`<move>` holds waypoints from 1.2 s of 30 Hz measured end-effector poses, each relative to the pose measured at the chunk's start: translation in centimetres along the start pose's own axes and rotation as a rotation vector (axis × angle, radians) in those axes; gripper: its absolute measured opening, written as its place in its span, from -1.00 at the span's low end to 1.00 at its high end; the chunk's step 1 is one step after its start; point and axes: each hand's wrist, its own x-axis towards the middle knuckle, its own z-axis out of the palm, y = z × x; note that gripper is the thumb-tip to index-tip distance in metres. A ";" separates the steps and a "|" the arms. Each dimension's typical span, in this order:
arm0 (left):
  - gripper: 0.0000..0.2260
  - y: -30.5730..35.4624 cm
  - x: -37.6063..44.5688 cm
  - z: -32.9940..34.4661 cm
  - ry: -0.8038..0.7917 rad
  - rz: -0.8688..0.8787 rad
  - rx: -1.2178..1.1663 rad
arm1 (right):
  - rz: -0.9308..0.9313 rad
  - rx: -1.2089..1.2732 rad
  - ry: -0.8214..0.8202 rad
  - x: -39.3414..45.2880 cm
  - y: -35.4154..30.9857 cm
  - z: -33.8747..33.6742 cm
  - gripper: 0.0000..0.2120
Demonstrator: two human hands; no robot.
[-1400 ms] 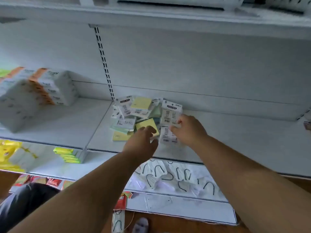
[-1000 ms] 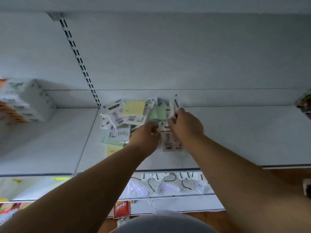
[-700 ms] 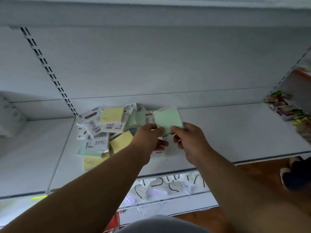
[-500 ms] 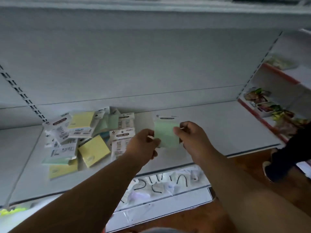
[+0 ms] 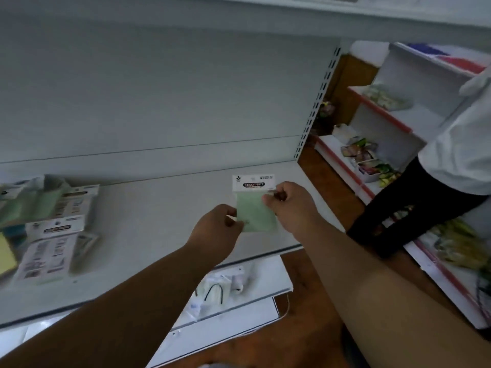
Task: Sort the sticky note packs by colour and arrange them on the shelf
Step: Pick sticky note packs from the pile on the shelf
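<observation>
We held a pale green sticky note pack with a white card header [image 5: 255, 208] over the right part of the white metal shelf [image 5: 164, 208]. Our left hand [image 5: 215, 229] pinched its near left corner, and our right hand [image 5: 289, 205] pinched its right edge. The mixed heap of yellow and green sticky note packs [image 5: 47, 224] lay far left.

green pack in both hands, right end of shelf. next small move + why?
Probably lower the green sticky note pack flat onto the bare shelf beneath it and release: left hand and right hand pinch it there, apart from the unsorted pile.

Green pack [image 5: 256, 213] — two-handed grip
</observation>
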 end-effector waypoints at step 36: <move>-0.88 3.3 5.7 9.2 0.530 -0.336 0.324 | -0.518 -0.194 -0.291 11.7 4.3 1.9 -0.80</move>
